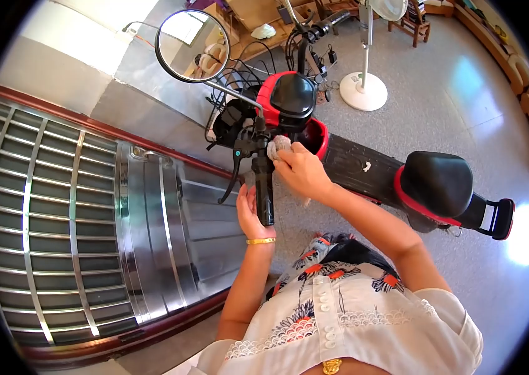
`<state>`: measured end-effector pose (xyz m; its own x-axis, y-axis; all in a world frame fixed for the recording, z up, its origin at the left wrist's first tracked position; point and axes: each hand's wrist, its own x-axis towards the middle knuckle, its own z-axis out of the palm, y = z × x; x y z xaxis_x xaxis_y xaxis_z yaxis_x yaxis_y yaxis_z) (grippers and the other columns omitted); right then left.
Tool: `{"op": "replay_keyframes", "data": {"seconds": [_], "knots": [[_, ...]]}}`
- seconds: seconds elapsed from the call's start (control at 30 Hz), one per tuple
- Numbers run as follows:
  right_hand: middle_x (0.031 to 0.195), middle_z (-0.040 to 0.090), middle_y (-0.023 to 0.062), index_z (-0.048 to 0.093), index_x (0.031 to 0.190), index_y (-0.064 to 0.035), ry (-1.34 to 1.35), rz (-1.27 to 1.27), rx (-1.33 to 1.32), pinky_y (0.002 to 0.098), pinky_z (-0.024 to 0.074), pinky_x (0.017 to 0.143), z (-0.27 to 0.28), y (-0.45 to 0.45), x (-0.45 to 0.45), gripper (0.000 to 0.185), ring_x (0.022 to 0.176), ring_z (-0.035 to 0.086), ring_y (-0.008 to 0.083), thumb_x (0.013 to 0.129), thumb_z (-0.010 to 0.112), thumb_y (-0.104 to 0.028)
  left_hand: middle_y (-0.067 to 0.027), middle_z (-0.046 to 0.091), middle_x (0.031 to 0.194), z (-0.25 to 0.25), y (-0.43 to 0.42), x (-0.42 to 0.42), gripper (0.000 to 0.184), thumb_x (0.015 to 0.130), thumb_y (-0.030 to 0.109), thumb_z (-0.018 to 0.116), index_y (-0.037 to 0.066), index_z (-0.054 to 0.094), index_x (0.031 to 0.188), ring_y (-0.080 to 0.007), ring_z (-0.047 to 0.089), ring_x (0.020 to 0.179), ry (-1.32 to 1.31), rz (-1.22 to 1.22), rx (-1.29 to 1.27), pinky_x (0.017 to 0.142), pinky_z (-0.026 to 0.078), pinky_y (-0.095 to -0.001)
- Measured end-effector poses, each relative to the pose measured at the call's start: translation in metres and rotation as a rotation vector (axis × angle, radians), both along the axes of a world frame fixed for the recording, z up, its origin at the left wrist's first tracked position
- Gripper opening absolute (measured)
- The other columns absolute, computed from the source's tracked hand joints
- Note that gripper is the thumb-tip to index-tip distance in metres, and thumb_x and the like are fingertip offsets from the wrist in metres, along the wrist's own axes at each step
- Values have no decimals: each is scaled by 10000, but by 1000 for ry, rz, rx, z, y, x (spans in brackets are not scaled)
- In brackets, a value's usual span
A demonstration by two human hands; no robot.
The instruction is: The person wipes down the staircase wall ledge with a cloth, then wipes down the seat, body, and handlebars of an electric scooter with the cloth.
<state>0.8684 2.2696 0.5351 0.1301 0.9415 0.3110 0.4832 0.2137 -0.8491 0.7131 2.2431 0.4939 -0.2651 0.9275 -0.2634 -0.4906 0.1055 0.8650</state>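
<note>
A red and black electric scooter stands in front of me, its handlebar toward the metal door. My right hand is closed on a greyish cloth, which presses on the handlebar at the inner end of the black grip. Beside the lower part of that grip is my left hand, with a gold bracelet at the wrist. Its fingers point up and lie partly behind the grip; whether they touch it cannot be made out. The brake lever sticks out left of the grip.
A round mirror rises from the handlebar at the upper left. A metal door with bars stands at the left. Behind the scooter are a white fan base, tangled cables and a wooden table. Wooden seating lines the right edge.
</note>
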Motion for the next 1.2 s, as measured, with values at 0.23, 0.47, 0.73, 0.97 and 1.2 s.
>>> {"op": "replay_keyframes", "data": {"seconds": [0.23, 0.47, 0.73, 0.97, 1.2], "knots": [[855, 431, 143, 563, 851, -97, -152, 80, 177, 406, 450, 558, 37, -12, -17, 127, 675, 525, 315, 750, 562, -174, -48, 566, 1014, 7, -1, 0, 378, 895, 315, 378, 88, 444, 1189, -176, 548, 906, -170, -101, -80, 776, 443, -321], [957, 422, 154, 560, 904, -106, -196, 353, 193, 374, 481, 568, 7, -86, -35, 195, 771, 527, 295, 723, 566, -177, -82, 520, 1072, 6, -4, -10, 472, 883, 422, 342, 111, 384, 1236, -233, 529, 946, -458, -400, 24, 827, 431, -374], [1214, 431, 92, 413, 1181, -71, 1321, 203, -489, 327, 328, 926, -24, -52, -35, 453, 1083, 445, 247, 893, 356, -416, -92, 482, 1089, 15, -3, 6, 546, 883, 466, 343, 85, 336, 1273, -206, 485, 1011, -77, -116, 19, 864, 404, -335], [1202, 486, 68, 423, 1220, -111, 1769, 489, -831, 380, 343, 948, -20, -43, -49, 494, 1117, 447, 202, 908, 268, -461, -92, 466, 1079, 28, -4, 16, 528, 882, 415, 347, 70, 290, 1277, -197, 493, 989, 71, 3, 126, 817, 440, -329], [1266, 384, 68, 240, 1299, -98, 1622, 505, -882, 345, 352, 942, -25, -60, -39, 475, 1133, 412, 192, 915, 362, -350, -111, 518, 1059, 23, -19, 2, 457, 889, 380, 338, 58, 366, 1212, -202, 528, 984, -147, -158, -75, 833, 447, -342]]}}
